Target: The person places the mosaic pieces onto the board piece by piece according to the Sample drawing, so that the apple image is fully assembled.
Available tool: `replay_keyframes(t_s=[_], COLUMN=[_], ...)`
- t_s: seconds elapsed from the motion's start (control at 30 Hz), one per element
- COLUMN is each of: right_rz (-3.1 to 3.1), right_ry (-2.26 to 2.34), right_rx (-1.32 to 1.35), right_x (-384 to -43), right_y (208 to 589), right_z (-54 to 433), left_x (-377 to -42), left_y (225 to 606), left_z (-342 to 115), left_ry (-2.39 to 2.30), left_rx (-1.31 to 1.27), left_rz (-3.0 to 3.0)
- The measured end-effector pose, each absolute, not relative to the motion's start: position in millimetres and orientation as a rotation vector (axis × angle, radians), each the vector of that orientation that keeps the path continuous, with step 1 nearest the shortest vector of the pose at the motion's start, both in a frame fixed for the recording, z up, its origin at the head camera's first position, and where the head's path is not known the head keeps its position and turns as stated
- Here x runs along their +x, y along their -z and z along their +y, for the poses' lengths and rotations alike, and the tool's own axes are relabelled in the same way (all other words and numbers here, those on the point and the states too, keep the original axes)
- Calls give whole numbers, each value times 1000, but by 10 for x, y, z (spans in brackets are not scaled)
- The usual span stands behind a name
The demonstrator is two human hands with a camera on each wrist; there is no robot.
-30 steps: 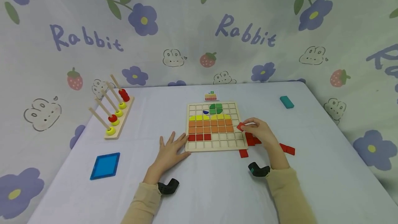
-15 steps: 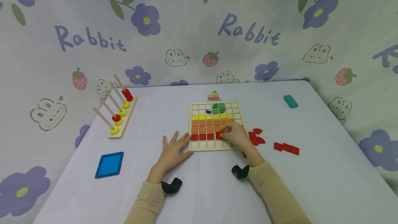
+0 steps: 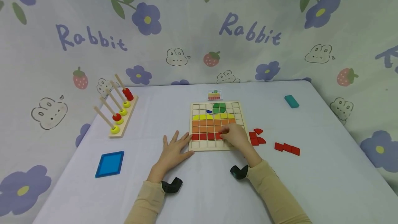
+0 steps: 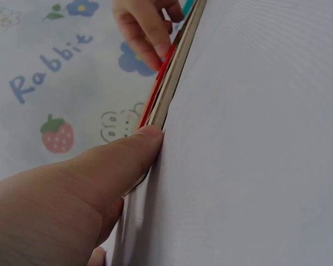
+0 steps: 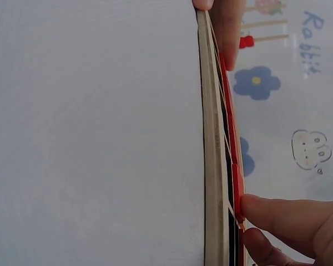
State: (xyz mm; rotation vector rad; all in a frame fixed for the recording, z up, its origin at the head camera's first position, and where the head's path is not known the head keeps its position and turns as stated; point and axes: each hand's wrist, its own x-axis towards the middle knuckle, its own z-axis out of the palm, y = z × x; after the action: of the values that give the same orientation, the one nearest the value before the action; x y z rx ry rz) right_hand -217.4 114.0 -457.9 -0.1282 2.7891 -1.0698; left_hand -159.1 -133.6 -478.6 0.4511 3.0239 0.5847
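Observation:
A wooden grid board (image 3: 195, 144) lies on the table, holding green, blue, yellow, orange and red pieces in rows. My left hand (image 3: 171, 153) lies flat with spread fingers at the board's left edge; its thumb touches the near left corner in the left wrist view. Above the board, my right hand (image 3: 238, 137) pinches a red square tile (image 3: 218, 136) at the right end of the red row. In the right wrist view that red tile sits slightly raised under the fingertips. The right hand hides some cells on the board's right side.
Loose red pieces (image 3: 254, 139) lie right of the board, with a few red tiles (image 3: 287, 147) farther right. A picture card (image 3: 215, 94) stands behind it. Around these are a bead abacus (image 3: 121, 122), a blue tray (image 3: 110, 164) and a teal block (image 3: 291, 101).
The right hand has carried the red tile leftward from the board's right edge to the red row, then shifted it slightly left against its neighbour. The left hand stays at the board.

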Motion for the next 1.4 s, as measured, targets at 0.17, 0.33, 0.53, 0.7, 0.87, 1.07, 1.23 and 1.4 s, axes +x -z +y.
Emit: replay_keyframes(t_s=[0.17, 0.33, 0.53, 0.7, 0.87, 1.07, 1.23, 1.4], right_rz=[2793, 2819, 2854, 2831, 2722, 2690, 2679, 2694], right_ry=[1108, 1148, 1118, 1053, 1030, 1012, 973, 953], right_rx=[-110, -115, 8, 105, 109, -96, -179, -161], right_x=[-2159, -2114, -2048, -1995, -1934, -2011, -2066, -2088], right_y=[4560, 4475, 4403, 4408, 4435, 4511, 4522, 4533], right_z=[1210, 1425, 1905, 2269, 2426, 2350, 2276, 2256], left_x=[-1609, -1608, -1598, -1639, -1644, -1629, -1612, -1611], left_y=[4790, 4809, 4806, 4781, 4813, 4850, 4855, 4842], left_z=[-1300, -1305, -1335, -1353, -1343, -1352, -1339, -1336], left_ry=[-595, -592, -591, -572, -593, -606, -622, -613], left_rx=[461, 435, 429, 436, 440, 429, 431, 445], left_rz=[3024, 3020, 3001, 3012, 2996, 2992, 3000, 3003])
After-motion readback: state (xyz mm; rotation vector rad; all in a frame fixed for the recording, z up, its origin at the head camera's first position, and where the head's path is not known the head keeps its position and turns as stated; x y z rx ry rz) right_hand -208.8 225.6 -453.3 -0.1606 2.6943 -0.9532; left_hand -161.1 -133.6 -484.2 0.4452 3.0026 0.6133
